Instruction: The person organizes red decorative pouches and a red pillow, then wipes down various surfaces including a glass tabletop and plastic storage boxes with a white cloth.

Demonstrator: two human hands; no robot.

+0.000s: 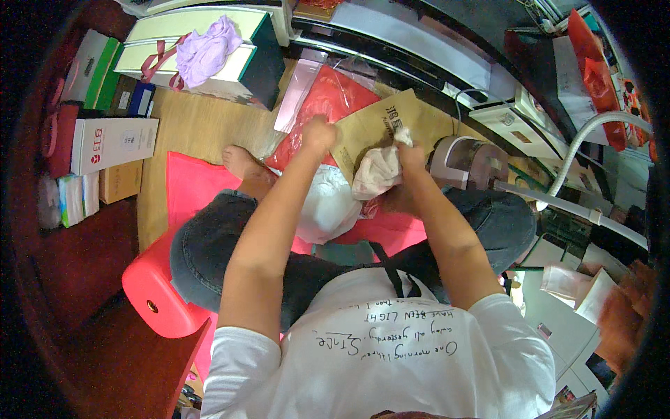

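Note:
My right hand (412, 156) is closed on a bunched off-white cloth (378, 170), with one white end sticking up above the fist. My left hand (319, 135) is curled near the left edge of a brown paper bag (369, 123) that bears dark writing; blur hides whether its fingers hold anything. Beneath my left hand lies a red item in clear plastic wrap (330, 97). A full white plastic bag (327, 209) rests between my legs, partly behind my left forearm. A pale pink flat box (296, 97) lies beside the red item.
A lilac cloth (209, 50) lies on large cream boxes (178, 63) at the upper left. More boxes (115, 144) line the left side, above a pink cushioned seat (162, 288). At right stand a brown and white appliance (466, 162) and a pale curved hose (573, 149).

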